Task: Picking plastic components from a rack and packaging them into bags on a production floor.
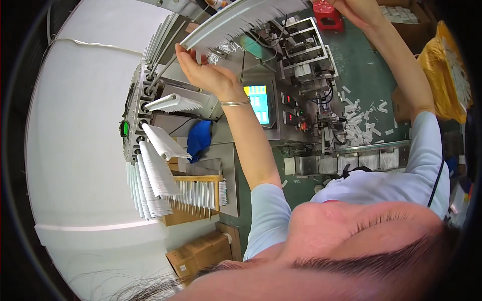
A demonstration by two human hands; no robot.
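My left hand (208,75), with a thin bracelet (235,103) at the wrist, is closed at the near end of a long rail (228,25) hung with a dense row of thin white strips. The rail slants up to the right and leaves the upper edge of the view. My right hand (359,12) reaches to the top edge, above a red stool (327,16). Its fingers look drawn together but are partly cut off, so what they hold is hidden. Left of my left hand, similar strip-laden rails (163,143) stick out from a rack (134,105).
A metal machine (306,60) with a lit screen (257,104) stands in the middle. White pieces (359,125) lie scattered on the green floor. Nearby are a blue cloth (199,140), a wooden frame of strips (201,195), cardboard boxes (201,253) and a yellow bag (442,75).
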